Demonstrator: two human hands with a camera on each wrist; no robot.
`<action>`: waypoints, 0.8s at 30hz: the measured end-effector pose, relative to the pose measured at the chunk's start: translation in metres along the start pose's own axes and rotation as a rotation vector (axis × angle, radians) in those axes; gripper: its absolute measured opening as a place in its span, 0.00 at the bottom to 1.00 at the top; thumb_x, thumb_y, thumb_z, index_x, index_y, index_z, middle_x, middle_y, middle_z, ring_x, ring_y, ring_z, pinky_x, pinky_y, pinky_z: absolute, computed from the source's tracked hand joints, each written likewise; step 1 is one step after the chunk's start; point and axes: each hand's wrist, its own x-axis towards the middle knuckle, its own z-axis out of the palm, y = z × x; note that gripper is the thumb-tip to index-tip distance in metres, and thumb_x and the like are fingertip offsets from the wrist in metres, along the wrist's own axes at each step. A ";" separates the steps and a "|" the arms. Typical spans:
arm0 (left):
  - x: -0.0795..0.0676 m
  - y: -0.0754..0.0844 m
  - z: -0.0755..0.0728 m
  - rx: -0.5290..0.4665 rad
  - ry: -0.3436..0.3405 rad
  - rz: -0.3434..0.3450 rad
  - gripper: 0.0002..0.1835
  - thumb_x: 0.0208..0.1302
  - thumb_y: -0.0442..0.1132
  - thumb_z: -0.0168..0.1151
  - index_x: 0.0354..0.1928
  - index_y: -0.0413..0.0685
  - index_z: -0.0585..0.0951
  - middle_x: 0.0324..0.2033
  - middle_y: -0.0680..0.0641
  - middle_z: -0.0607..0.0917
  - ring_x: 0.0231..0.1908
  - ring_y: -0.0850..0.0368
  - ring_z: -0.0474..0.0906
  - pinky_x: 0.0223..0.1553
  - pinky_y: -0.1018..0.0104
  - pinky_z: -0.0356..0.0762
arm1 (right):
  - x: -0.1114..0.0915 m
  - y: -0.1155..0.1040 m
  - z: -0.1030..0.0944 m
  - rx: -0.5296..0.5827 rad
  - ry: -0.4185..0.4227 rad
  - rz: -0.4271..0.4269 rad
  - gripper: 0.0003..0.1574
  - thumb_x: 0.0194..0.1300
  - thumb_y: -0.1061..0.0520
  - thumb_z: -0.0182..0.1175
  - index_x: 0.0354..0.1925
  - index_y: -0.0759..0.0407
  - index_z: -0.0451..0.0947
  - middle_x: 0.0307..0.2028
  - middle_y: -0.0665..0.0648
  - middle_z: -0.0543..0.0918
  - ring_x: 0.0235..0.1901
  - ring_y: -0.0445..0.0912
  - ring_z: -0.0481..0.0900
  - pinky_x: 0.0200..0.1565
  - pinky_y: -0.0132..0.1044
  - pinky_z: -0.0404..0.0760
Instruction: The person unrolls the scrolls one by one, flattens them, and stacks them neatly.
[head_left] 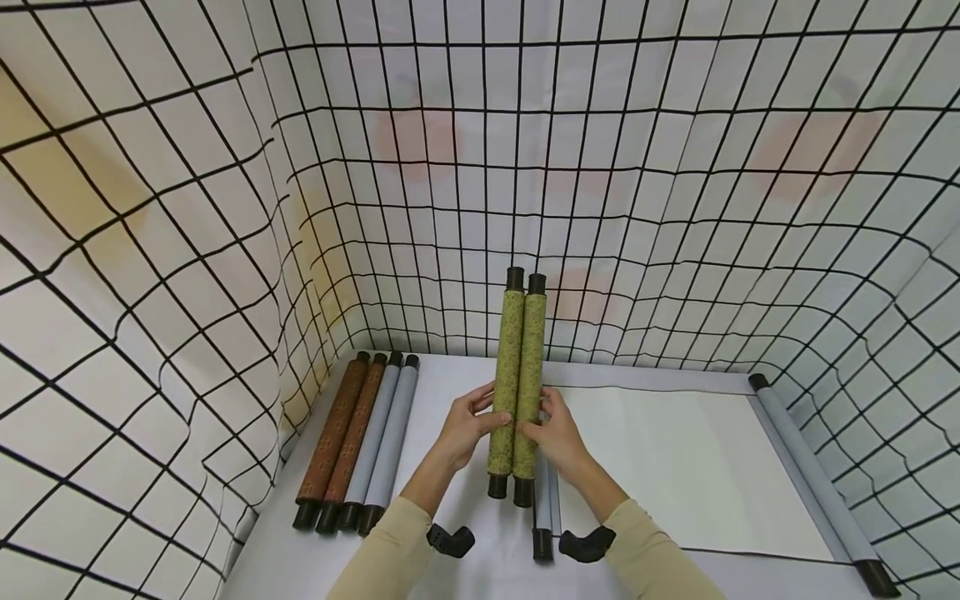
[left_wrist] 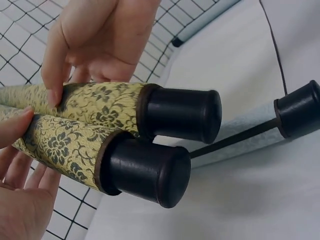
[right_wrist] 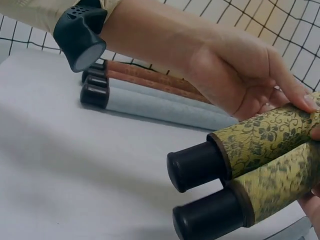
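Note:
Two yellow-green scroll rolls with a dark floral pattern and black end knobs are held up side by side over the table. My left hand (head_left: 463,429) grips the left roll (head_left: 506,358), thumb across its front and fingers behind. My right hand (head_left: 562,437) holds the right roll (head_left: 532,358) the same way, its thumb close to the left one. Both rolls tilt slightly, their far ends leaning toward the net. The near black knobs show large in the left wrist view, where the left-hand roll's knob (left_wrist: 150,170) lies lower.
An unrolled white scroll (head_left: 690,467) covers the table's right side, with a pale blue roller (head_left: 813,475) at its right edge and another pale blue roller (head_left: 544,508) under my hands. Brown rolls (head_left: 335,433) and pale blue rolls (head_left: 393,433) lie at left. Black netting (head_left: 483,162) surrounds the table.

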 end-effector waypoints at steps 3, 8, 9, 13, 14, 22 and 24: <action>0.002 0.003 0.002 0.005 -0.004 0.022 0.36 0.66 0.27 0.69 0.75 0.40 0.69 0.66 0.34 0.75 0.58 0.42 0.80 0.54 0.56 0.80 | 0.003 -0.004 -0.002 0.011 -0.005 -0.002 0.43 0.69 0.69 0.58 0.77 0.66 0.53 0.67 0.72 0.70 0.64 0.65 0.72 0.58 0.55 0.77; 0.001 0.006 0.005 0.016 -0.021 0.027 0.36 0.67 0.26 0.68 0.76 0.40 0.68 0.67 0.33 0.75 0.59 0.41 0.80 0.54 0.56 0.80 | 0.005 -0.007 -0.002 0.108 0.014 0.031 0.36 0.70 0.69 0.52 0.74 0.68 0.58 0.62 0.69 0.74 0.57 0.58 0.76 0.55 0.48 0.77; 0.000 0.006 0.006 0.015 -0.026 0.024 0.36 0.67 0.26 0.68 0.76 0.40 0.68 0.67 0.34 0.75 0.59 0.41 0.80 0.55 0.56 0.80 | 0.004 -0.007 -0.002 0.144 0.012 0.034 0.34 0.72 0.68 0.51 0.73 0.68 0.58 0.61 0.69 0.74 0.56 0.57 0.76 0.54 0.47 0.76; 0.001 0.006 0.007 0.018 -0.048 0.022 0.37 0.67 0.28 0.68 0.76 0.41 0.67 0.68 0.35 0.74 0.60 0.41 0.79 0.57 0.54 0.79 | 0.003 -0.008 0.000 0.280 0.015 0.053 0.29 0.82 0.56 0.48 0.73 0.66 0.58 0.60 0.66 0.72 0.55 0.55 0.75 0.56 0.47 0.74; 0.001 0.007 0.007 0.021 -0.053 0.024 0.37 0.67 0.28 0.68 0.77 0.41 0.67 0.68 0.35 0.74 0.60 0.41 0.79 0.57 0.54 0.78 | 0.004 -0.009 0.000 0.295 0.019 0.053 0.30 0.83 0.52 0.48 0.73 0.65 0.58 0.60 0.65 0.72 0.56 0.54 0.74 0.57 0.47 0.74; 0.001 0.011 0.007 0.002 -0.102 0.036 0.37 0.69 0.28 0.66 0.78 0.41 0.64 0.69 0.35 0.73 0.62 0.42 0.78 0.60 0.53 0.75 | 0.004 -0.018 0.002 0.166 0.114 0.047 0.35 0.80 0.42 0.56 0.68 0.66 0.64 0.53 0.65 0.75 0.47 0.52 0.77 0.48 0.43 0.78; 0.002 0.012 0.008 -0.023 -0.109 0.032 0.37 0.69 0.27 0.66 0.78 0.40 0.64 0.69 0.35 0.72 0.61 0.43 0.78 0.62 0.52 0.74 | 0.004 -0.020 0.000 0.140 0.133 0.037 0.33 0.79 0.46 0.57 0.67 0.70 0.65 0.52 0.65 0.76 0.44 0.50 0.78 0.45 0.42 0.79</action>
